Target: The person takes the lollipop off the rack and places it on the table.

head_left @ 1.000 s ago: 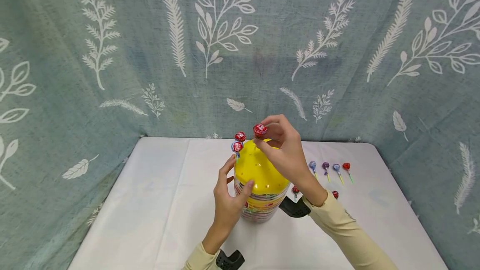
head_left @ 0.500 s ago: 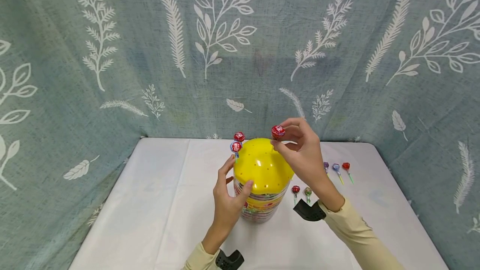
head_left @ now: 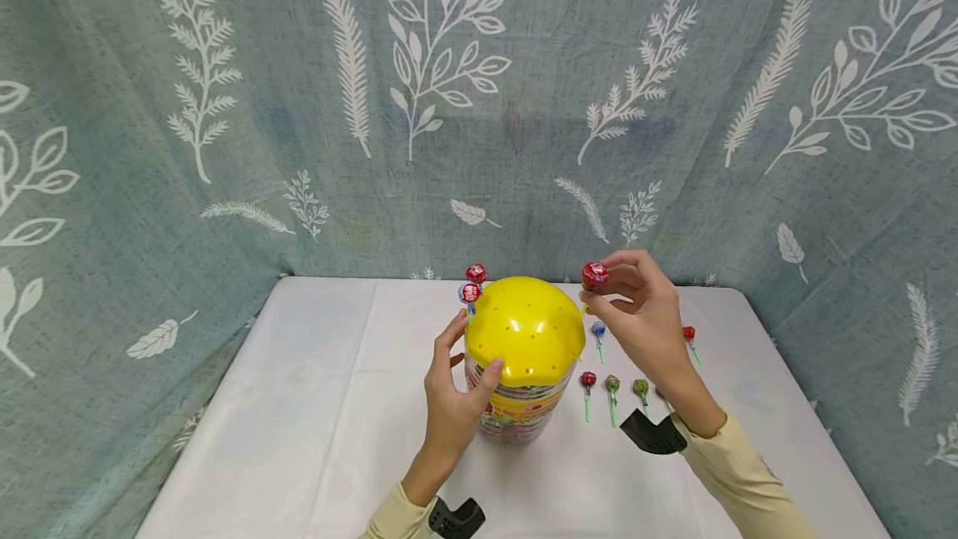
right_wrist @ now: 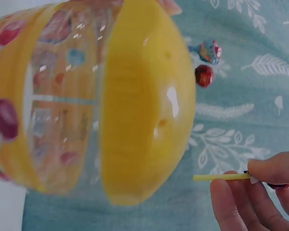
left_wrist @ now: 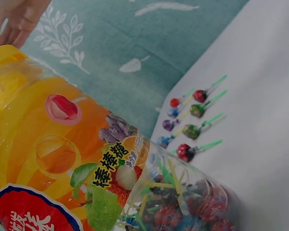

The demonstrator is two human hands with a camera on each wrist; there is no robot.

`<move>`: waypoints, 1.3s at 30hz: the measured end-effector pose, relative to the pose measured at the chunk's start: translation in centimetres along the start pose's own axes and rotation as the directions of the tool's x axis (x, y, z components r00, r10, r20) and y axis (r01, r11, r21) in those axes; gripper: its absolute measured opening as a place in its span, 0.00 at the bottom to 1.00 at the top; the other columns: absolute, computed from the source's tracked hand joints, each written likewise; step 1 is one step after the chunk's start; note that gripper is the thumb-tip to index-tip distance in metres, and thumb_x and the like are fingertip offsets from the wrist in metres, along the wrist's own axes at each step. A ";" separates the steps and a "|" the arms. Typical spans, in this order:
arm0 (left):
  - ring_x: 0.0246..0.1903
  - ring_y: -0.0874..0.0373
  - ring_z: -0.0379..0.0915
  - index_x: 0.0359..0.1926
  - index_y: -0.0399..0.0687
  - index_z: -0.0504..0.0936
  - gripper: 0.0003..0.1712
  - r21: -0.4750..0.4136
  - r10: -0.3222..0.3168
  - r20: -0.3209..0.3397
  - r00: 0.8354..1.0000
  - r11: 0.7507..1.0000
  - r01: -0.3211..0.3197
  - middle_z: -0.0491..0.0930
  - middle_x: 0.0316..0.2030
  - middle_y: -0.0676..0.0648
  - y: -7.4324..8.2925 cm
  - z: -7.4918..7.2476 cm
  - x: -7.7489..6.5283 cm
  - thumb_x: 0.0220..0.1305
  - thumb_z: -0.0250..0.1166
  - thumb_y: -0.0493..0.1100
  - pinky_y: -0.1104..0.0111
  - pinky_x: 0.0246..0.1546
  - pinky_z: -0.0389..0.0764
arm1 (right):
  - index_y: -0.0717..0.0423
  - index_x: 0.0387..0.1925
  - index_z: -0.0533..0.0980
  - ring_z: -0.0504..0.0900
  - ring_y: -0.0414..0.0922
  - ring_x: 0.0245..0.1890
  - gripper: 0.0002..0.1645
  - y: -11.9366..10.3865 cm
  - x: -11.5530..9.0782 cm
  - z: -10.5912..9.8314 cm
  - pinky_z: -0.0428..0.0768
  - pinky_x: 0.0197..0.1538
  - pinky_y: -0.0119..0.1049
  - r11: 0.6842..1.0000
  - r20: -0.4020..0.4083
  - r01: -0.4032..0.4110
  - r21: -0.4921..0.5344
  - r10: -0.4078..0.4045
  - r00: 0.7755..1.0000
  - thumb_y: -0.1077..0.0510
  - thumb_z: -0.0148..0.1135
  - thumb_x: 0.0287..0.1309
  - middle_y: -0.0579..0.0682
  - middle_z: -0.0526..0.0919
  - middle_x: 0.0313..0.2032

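A tall clear candy jar with a yellow domed lid stands on the table. My left hand grips its upper left side, thumb in front and fingers around the far side. At the lid's left edge, two lollipops stick up: a red one and a blue-and-red one. To the right of the lid, my right hand pinches a red-wrapped lollipop between thumb and fingers. Its yellow stick points toward the lid in the right wrist view, apart from it. Small holes dot the lid.
Right of the jar, several lollipops lie in two rows on the white table, including a blue one and a green one. My right arm covers some. Through the jar's clear wall show more lollipops. A patterned curtain hangs behind.
My right hand has carried the red lollipop rightward, from above the lid to beyond its right edge. The left hand and the jar stay in place.
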State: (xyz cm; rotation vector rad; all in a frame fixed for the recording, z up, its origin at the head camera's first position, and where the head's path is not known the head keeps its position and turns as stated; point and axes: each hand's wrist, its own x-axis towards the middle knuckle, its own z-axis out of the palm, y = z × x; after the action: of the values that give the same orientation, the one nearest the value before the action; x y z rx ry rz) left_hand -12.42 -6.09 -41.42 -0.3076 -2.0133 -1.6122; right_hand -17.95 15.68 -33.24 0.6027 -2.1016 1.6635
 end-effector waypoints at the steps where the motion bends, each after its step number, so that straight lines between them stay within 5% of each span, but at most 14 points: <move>1: 0.62 0.47 0.62 0.63 0.36 0.64 0.35 0.000 0.001 -0.001 1.000 1.000 -0.001 0.64 0.65 0.41 0.0 0.0 0.0 0.54 0.64 0.35 0.44 0.47 0.69 | 0.63 0.48 0.71 0.82 0.47 0.34 0.24 0.2 -0.1 -0.2 0.82 0.35 0.35 1.000 -0.003 -0.008 -0.001 0.008 1.000 0.73 0.67 0.47 0.57 0.83 0.37; 20: 0.61 0.47 0.62 0.63 0.37 0.64 0.34 0.004 0.006 -0.004 1.000 1.000 -0.006 0.64 0.65 0.42 0.1 -0.1 -0.1 0.54 0.64 0.36 0.44 0.47 0.69 | 0.70 0.47 0.68 0.83 0.51 0.30 0.22 0.0 -2.1 -3.3 0.81 0.31 0.30 0.966 -0.049 -0.149 -0.211 0.142 0.989 0.75 0.64 0.50 0.65 0.81 0.36; 31: 0.62 0.47 0.62 0.63 0.36 0.63 0.34 0.000 0.004 0.004 1.000 1.000 -0.004 0.64 0.65 0.39 0.3 -0.1 -0.1 0.55 0.64 0.35 0.42 0.47 0.68 | 0.63 0.49 0.70 0.83 0.46 0.28 0.23 5.0 -3.7 -6.3 0.81 0.30 0.31 0.953 -0.062 -0.182 -0.241 0.172 0.983 0.70 0.66 0.51 0.60 0.82 0.35; 39: 0.61 0.48 0.62 0.63 0.38 0.63 0.34 -0.004 -0.006 0.008 1.000 1.000 0.006 0.64 0.65 0.43 0.2 0.0 -0.1 0.56 0.63 0.36 0.43 0.47 0.68 | 0.59 0.48 0.70 0.82 0.44 0.25 0.22 6.4 -4.6 -8.0 0.80 0.28 0.32 0.919 -0.056 -0.224 -0.324 0.218 0.974 0.67 0.67 0.51 0.57 0.83 0.33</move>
State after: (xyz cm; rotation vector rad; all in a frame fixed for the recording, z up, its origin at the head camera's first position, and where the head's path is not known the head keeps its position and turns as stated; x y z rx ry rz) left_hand -12.22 -6.00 -41.31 -0.3100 -2.0194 -1.6209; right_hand -17.38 25.18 -39.24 0.2501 -2.4355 1.3682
